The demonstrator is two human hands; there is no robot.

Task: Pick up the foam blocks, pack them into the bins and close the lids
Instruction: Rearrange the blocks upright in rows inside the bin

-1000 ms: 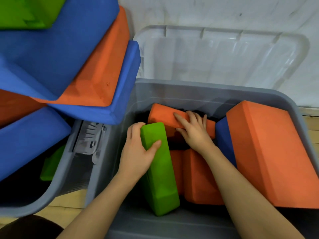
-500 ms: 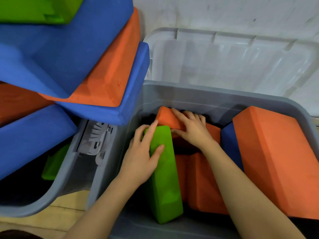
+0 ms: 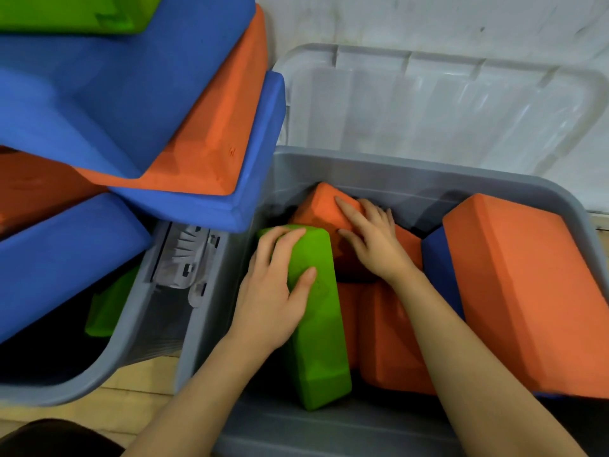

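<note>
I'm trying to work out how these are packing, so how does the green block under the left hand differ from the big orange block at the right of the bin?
The green block is narrow and stands on edge against the bin's left side; the big orange block is much broader and leans with its wide face up. The left hand is on the green block; no hand touches the big orange one. Both are foam blocks inside the grey bin.

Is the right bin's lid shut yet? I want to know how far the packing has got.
No, the clear lid stands open against the wall behind the grey bin.
</note>
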